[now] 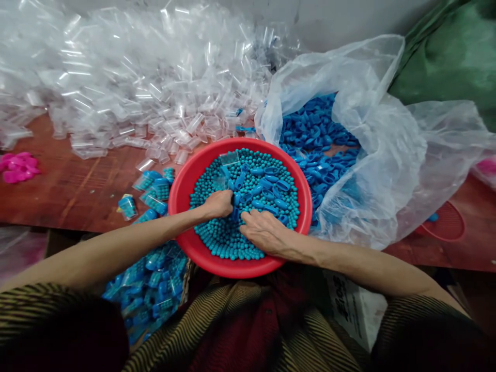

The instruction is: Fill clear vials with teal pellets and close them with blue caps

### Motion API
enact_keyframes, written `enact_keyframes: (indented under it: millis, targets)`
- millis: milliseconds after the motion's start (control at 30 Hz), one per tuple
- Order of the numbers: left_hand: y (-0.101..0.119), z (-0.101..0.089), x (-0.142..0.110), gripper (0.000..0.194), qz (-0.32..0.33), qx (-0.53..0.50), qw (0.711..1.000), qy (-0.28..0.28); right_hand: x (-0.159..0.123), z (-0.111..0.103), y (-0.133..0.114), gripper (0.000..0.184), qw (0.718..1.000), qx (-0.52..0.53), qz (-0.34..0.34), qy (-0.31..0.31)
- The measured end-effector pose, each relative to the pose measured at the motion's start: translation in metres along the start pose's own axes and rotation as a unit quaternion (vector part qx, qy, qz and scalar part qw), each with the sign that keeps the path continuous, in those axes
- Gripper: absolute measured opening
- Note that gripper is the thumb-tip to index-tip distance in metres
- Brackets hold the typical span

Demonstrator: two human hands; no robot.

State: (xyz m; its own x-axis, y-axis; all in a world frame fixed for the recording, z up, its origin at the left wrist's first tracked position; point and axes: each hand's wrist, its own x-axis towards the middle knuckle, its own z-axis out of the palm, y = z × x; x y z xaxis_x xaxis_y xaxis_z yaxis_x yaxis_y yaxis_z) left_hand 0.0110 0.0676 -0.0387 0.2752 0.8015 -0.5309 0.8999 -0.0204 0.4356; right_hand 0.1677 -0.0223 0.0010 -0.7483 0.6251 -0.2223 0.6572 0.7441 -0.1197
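A red basin (179, 206) filled with small turquoise beads (228, 248) is in front of me. Several blue plastic caps (284, 184) with hollow openings lie on the beads. My left hand (220, 203) is closed over the middle of the basin, knuckles up, close to some caps; whatever its fingers hold is hidden. Just to its right, my right hand (260, 227) is low over the beads with its fingers curled down, and their tips do not show clearly. Near the basin's far side, a clear plastic container (230, 159) lies on the beads.
Clear containers (147, 77) are heaped along the back. An open plastic bag (372, 134) of blue caps stands at right. Bead-filled containers (155, 188) lie left of the basin, with more (155, 284) below the table edge. Pink pieces (19, 167) sit far left, a red lid-like dish (445, 222) right.
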Motion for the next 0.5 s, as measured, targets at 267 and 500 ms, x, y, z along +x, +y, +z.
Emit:
enact_keyframes:
  millis: [267, 500]
  targets:
    - [0.019, 0.017, 0.014, 0.017, -0.005, -0.268, 0.963, -0.015, -0.006, 0.010, 0.021, 0.021, 0.989, 0.094, 0.109, 0.016]
    - [0.005, -0.007, 0.002, 0.027, 0.049, -0.441, 0.893, -0.078, -0.005, 0.014, 0.031, 0.027, 0.977, 0.149, 0.149, 0.020]
